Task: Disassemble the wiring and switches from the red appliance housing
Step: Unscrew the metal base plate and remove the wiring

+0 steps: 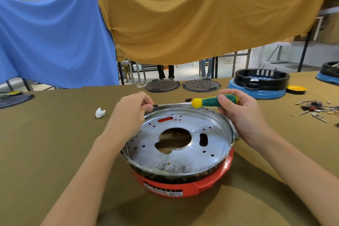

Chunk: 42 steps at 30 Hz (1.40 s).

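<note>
The red appliance housing (207, 182) sits in front of me on the olive cloth, with a shiny metal plate (185, 154) pierced by holes filling its top. Above its far rim I hold a screwdriver (207, 101) level. My right hand (244, 115) grips its green and yellow handle. My left hand (132, 113) pinches the tip of the metal shaft. A pile of removed wiring and switches (314, 108) lies on the cloth to the right.
A white crumpled scrap (100, 113) lies left of my hand. Two dark round plates (200, 85) rest at the table's far edge. A black and blue housing (260, 84) and a yellow tape roll (296, 90) stand far right. Blue and mustard cloths hang behind.
</note>
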Tool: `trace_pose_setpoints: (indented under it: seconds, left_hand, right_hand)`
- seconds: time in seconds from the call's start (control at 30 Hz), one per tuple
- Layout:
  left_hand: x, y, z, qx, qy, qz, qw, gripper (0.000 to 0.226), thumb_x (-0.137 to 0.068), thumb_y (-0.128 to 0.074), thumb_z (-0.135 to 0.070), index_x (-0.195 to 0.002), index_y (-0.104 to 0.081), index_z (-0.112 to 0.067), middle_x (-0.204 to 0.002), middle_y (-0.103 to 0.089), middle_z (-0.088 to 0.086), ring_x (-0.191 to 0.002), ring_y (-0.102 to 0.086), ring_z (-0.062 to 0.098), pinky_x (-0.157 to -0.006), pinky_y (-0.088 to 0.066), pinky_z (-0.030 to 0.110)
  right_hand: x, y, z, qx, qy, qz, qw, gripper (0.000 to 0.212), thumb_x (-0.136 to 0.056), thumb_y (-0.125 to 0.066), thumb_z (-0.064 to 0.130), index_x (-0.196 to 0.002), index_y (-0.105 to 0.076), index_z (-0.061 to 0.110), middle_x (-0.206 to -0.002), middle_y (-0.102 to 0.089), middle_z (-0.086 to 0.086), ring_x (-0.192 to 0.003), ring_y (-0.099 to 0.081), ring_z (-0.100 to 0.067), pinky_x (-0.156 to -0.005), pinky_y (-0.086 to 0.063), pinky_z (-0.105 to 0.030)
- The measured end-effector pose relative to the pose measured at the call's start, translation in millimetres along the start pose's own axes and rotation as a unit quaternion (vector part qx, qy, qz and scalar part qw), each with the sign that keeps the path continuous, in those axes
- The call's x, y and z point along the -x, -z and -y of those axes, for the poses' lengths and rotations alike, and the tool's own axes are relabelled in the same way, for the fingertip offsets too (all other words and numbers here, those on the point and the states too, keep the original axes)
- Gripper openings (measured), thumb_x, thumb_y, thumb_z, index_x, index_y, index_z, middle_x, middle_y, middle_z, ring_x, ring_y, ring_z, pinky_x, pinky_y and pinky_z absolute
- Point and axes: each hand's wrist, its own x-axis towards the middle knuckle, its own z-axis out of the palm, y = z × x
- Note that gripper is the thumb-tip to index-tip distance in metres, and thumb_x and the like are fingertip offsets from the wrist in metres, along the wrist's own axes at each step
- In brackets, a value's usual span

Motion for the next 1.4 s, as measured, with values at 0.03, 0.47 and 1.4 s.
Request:
trace_pose_setpoints:
  seconds: [0.03,0.47,1.4]
  left_hand:
    - [1.0,0.3,0.4,0.018,-0.012,0.003,1.0,0.01,-0.097,-0.061,-0.011,-0.092,-0.065,-0.018,-0.082,-0.063,-0.011,-0.077,-0.057,0.003,-0.066,-0.039,0.009]
    - [7.2,5.8,-4.1,-0.013,-0.073,0.044,0.996,0.021,-0.099,-0.058,-0.018,-0.108,-0.077,-0.013,-0.1,-0.075,0.0,-0.084,-0.062,0.012,-0.082,-0.047,0.024]
    - [7.8,19.8,18.2,0.224,0.004,-0.059,0.973,0.025,-0.093,-0.067,-0.018,-0.086,-0.076,-0.039,-0.086,-0.071,-0.021,-0.073,-0.061,-0.002,-0.066,-0.049,0.016]
  right_hand:
    - [0.0,0.5,0.4,0.003,0.004,-0.004,1.0,0.012,-0.086,-0.073,0.024,-0.098,-0.073,0.023,-0.094,-0.068,-0.005,-0.081,-0.065,-0.016,-0.075,-0.057,-0.026]
    - [-2.0,5.6,2.2,-0.032,-0.02,0.001,0.999,0.025,-0.075,-0.074,0.031,-0.097,-0.072,0.019,-0.102,-0.067,-0.01,-0.087,-0.064,-0.021,-0.075,-0.055,-0.025]
    - [-9.9,11.7,8.7,-0.168,-0.1,-0.07,0.978,0.016,-0.092,-0.069,0.021,-0.101,-0.067,0.007,-0.09,-0.062,-0.004,-0.073,-0.061,-0.014,-0.063,-0.055,-0.02]
